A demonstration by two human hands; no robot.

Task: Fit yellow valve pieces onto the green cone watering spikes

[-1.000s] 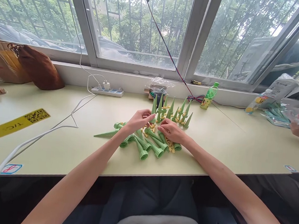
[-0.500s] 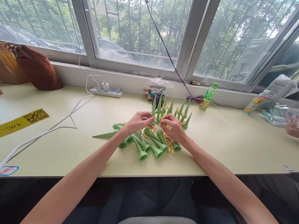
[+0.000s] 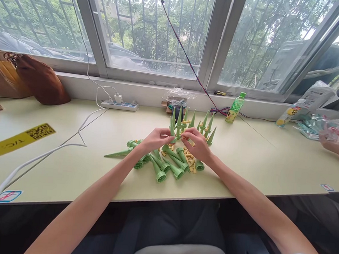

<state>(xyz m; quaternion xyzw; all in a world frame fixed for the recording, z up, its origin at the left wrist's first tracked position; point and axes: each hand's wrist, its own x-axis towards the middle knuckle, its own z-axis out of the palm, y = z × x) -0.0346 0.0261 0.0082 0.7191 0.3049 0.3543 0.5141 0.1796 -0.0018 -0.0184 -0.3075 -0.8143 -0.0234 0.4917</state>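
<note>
Left hand (image 3: 158, 140), centre of frame: thumb and fingers closed round the base of a green cone (image 3: 172, 128), held tip up. Right hand (image 3: 199, 145), just right of it: fingertips drawn nearly together; any small piece between them cannot be made out. Loose cones (image 3: 160, 175) and yellow pieces (image 3: 190, 160) lie below, lower centre. Judged light, stiff plastic, fairly smooth; the ribbed wide collar should give the best hold, the thin tip the likelier to slip or bend
</note>
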